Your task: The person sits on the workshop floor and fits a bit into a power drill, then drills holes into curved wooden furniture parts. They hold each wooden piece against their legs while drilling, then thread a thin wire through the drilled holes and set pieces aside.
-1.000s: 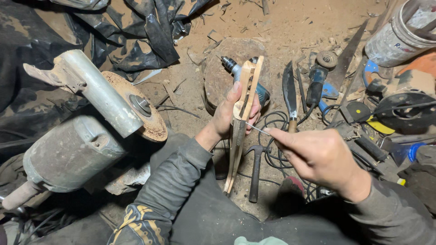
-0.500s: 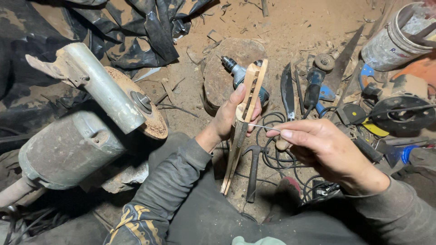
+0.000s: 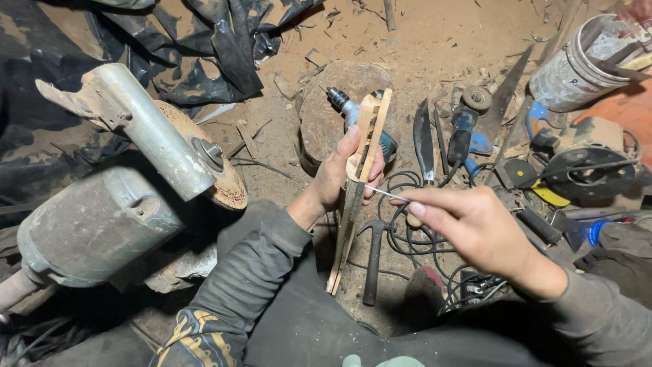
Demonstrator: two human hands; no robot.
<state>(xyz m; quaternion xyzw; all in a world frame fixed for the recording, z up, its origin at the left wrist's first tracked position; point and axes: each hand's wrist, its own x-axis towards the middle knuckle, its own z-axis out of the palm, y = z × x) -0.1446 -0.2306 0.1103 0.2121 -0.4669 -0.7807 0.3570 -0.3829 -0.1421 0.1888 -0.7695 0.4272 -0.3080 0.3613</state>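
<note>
Wooden strips [image 3: 367, 146], two pale slats pressed face to face, up on end in the middle of the head view, lower tips down near the dirt floor [image 3: 421, 41] just beside the hammer [image 3: 373, 261]. Left hand [image 3: 339, 173] wrapped round the upper part of them, thumb along one edge, fingers curled behind, clamping the pair flat together and upright, likely so the seam faces the other hand. Right hand [image 3: 475, 228] pinched shut on a thin metal pin [image 3: 386, 194], thumb and forefinger at its back end, tip aimed sideways at the strips and touching or nearly touching them just below the left fingers; cannot tell which. Held low and level, apparently for a straight entry into the wood.

Around them, same view: blue-grey power drill [image 3: 363, 119] lying on a round stone slab [image 3: 339, 102] right behind the strips, close at reach. Dark curved blade [image 3: 424, 139] and a small angle grinder [image 3: 465, 129] laid out side by side to the right, black cables [image 3: 407, 245] looping under the wrist. White plastic bucket [image 3: 577, 68] at top right with tools poking out, circular saw [image 3: 591, 170] below it. On the left, big grey motor [image 3: 95, 224] with a worn grinding disc [image 3: 210, 166] on its shaft, black plastic sheeting [image 3: 204, 61] crumpled behind. Grey sleeves on both arms, knees tucked in below.
</note>
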